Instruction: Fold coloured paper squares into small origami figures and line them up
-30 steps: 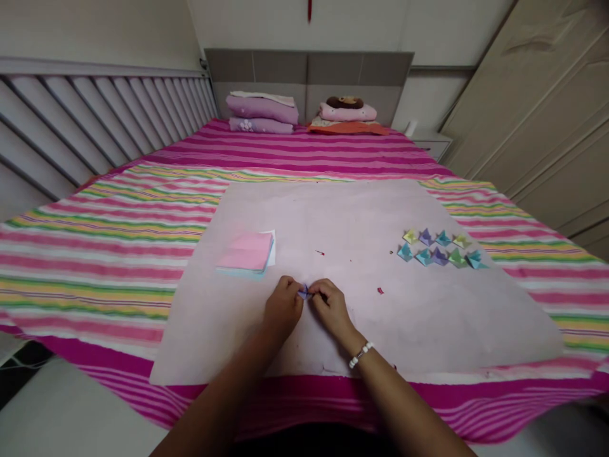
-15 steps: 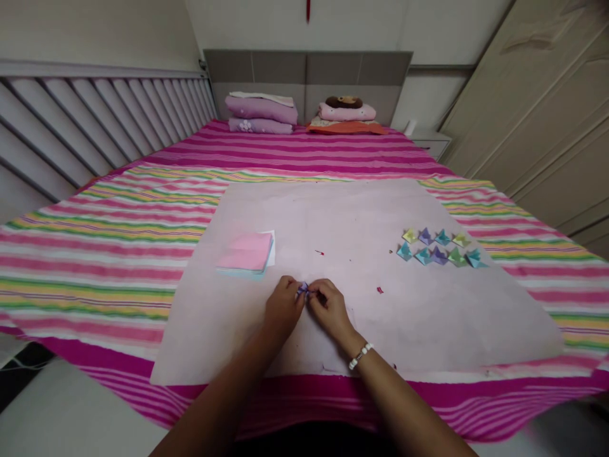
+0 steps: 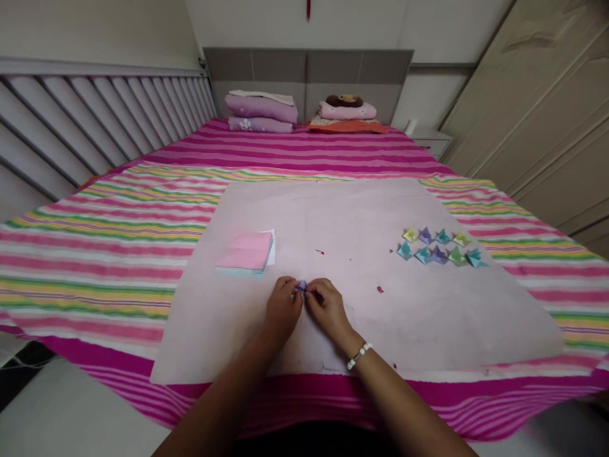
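My left hand (image 3: pixel 282 308) and my right hand (image 3: pixel 325 307) meet over a pale pink sheet (image 3: pixel 361 330) spread on the bed. Both pinch a tiny folded purple paper piece (image 3: pixel 301 287) between their fingertips, just above the sheet. A bead bracelet (image 3: pixel 358 355) circles my right wrist. A stack of square papers (image 3: pixel 247 253), pink on top, lies a little to the far left of my hands. Several small folded paper shapes (image 3: pixel 440 247) in yellow, purple, blue and green sit in two rows to the far right.
The bed carries a striped pink, green and yellow cover (image 3: pixel 95 241). Folded pillows (image 3: pixel 261 112) and a cushion pile (image 3: pixel 346 117) rest by the headboard. A slatted rail (image 3: pixel 95 120) runs along the left, wardrobe doors (image 3: pixel 547 114) along the right. Small red scraps (image 3: pixel 379 290) dot the sheet.
My hands have closed in slightly and shifted a touch away from me, still working the purple piece. Nothing else has moved.
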A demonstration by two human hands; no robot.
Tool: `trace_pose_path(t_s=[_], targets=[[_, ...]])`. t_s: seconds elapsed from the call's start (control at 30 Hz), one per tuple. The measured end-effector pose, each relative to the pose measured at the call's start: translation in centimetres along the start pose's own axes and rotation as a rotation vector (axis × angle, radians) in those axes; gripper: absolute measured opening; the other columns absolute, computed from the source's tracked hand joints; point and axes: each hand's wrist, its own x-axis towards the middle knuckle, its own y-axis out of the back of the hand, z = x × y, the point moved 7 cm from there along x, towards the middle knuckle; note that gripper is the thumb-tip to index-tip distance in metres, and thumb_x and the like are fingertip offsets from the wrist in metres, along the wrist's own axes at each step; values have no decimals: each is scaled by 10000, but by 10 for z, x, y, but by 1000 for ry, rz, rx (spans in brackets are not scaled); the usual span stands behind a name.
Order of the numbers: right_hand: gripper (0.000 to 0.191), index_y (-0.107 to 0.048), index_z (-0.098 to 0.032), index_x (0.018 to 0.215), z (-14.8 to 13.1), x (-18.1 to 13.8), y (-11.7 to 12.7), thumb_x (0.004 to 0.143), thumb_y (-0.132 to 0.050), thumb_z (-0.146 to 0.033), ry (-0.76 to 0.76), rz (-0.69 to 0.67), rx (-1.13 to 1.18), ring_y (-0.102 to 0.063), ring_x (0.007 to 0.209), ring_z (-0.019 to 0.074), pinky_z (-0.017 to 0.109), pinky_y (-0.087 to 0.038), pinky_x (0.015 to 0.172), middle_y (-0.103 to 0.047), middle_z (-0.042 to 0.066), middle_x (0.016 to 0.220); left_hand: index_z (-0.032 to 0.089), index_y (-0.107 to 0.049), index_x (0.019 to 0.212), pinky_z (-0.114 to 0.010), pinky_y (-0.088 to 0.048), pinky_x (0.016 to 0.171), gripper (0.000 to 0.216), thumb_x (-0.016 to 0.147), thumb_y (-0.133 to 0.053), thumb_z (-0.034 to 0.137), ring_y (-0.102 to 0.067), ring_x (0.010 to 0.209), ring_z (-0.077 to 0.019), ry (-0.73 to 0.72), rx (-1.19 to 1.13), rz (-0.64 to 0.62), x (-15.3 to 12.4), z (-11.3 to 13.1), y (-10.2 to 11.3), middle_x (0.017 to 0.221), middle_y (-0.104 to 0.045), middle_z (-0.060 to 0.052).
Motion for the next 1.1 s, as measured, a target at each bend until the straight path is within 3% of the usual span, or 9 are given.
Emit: trace_pose_path(t_s=[0.33,0.6,1.1], targets=[[141,-582,-209,749,-1,3,-6,798,-511,-97,-20,-9,-103,-553,751,210,328,-442,689,-597,50,773,191,-660,944,-304,-529,842,215,839,-504,88,-639,949,-194,30,83,-7,-1,4,6,1033,-632,-75],[138,-571,-204,739,-2,4,-9,808,-510,-101,-5,-36,-145,-557,768,213,316,-439,688,-600,56,786,196,-676,912,-278,-524,726,171,872,-516,149,-648,885,-183,45,146,-71,0,5,5,1061,-641,-61],[145,-587,-188,792,-2,1,-6,792,-514,-64,29,-23,-130,-560,791,201,311,-466,716,-600,54,818,192,-679,878,-292,-515,779,154,845,-543,128,-632,905,-185,-11,135,-130,0,7,0,990,-637,-55]])
